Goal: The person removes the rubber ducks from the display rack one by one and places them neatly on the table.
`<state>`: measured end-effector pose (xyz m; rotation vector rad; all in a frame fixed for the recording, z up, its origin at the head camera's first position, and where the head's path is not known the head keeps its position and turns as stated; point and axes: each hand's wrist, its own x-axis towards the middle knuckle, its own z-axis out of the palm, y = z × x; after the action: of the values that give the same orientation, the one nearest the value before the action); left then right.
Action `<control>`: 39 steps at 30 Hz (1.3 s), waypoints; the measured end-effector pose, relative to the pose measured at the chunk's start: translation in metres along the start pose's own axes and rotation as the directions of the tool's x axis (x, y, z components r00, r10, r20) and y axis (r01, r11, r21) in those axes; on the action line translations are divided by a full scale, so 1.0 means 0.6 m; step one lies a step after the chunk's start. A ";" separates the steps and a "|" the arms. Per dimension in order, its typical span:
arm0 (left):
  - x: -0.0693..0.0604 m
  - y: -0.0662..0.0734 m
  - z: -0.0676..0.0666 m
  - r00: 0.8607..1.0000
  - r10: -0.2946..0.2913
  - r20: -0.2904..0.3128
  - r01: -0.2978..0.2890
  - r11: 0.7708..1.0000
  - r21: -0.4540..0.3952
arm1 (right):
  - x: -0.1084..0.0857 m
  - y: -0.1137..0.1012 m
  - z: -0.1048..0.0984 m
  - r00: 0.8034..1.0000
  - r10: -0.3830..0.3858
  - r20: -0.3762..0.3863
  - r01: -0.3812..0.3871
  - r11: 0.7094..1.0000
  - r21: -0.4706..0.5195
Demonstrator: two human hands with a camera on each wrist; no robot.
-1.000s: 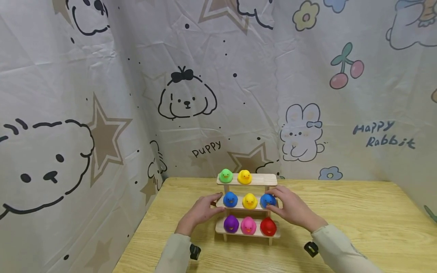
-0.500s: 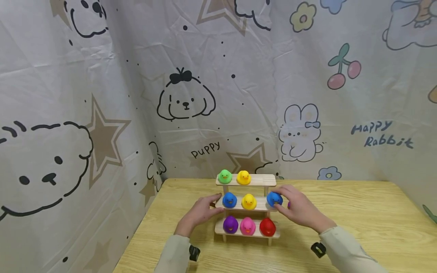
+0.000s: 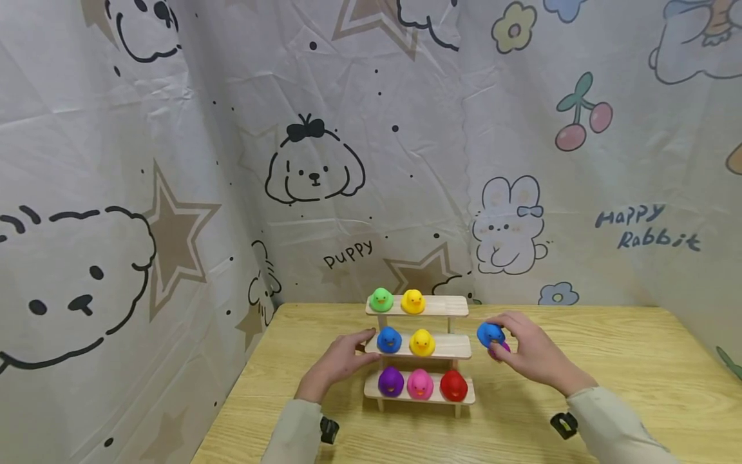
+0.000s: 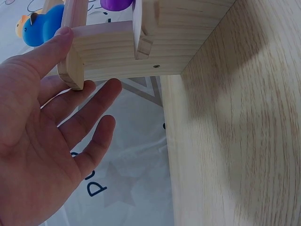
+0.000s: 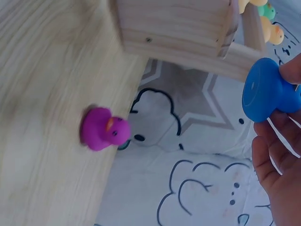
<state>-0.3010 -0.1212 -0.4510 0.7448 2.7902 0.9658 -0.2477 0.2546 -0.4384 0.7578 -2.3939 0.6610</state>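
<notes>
A three-tier wooden shelf (image 3: 453, 347) holds several rubber ducks. With thumb and fingers my left hand (image 3: 341, 358) pinches the left end of its middle board (image 4: 71, 70). Off the shelf's right side, my right hand (image 3: 536, 353) holds a blue rubber duck (image 3: 489, 334) up in the air; in the right wrist view its flat base (image 5: 258, 89) shows. Partly hidden below that duck, a magenta duck (image 5: 101, 129) stands on the table. The middle tier bears another blue duck (image 3: 389, 340) and a yellow duck (image 3: 422, 343).
On the top tier are a green duck (image 3: 380, 299) and a yellow one. Purple (image 3: 391, 382), pink (image 3: 420, 385) and red (image 3: 454, 385) ducks line the bottom tier. A printed curtain (image 3: 417, 193) hangs behind the wooden table (image 3: 626, 386).
My right hand has lifted the blue duck from the right end of the middle tier and carried it rightward. The magenta duck has come partly into sight. My left hand stays put.
</notes>
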 end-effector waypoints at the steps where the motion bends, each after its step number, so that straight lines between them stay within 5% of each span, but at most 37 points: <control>1: 0.000 0.000 0.000 1.000 0.002 -0.001 -0.002 1.000 0.001 | -0.002 0.004 -0.001 1.000 -0.003 0.000 0.003 1.000 -0.006; 15: -0.004 0.002 -0.001 1.000 0.001 0.003 -0.001 1.000 0.010 | -0.032 0.052 -0.014 0.993 0.110 0.034 -0.108 0.992 -0.065; 24: -0.004 0.002 0.000 1.000 0.005 -0.003 -0.005 1.000 0.015 | -0.055 0.083 -0.017 0.966 0.227 0.126 -0.223 0.974 -0.046; 39: -0.003 0.003 0.001 1.000 -0.005 0.005 0.005 1.000 0.015 | -0.075 0.119 -0.016 0.945 0.269 0.184 -0.259 0.963 -0.079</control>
<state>-0.2989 -0.1206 -0.4505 0.7412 2.7963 0.9422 -0.2583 0.3283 -0.4792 0.5014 -2.7113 0.6501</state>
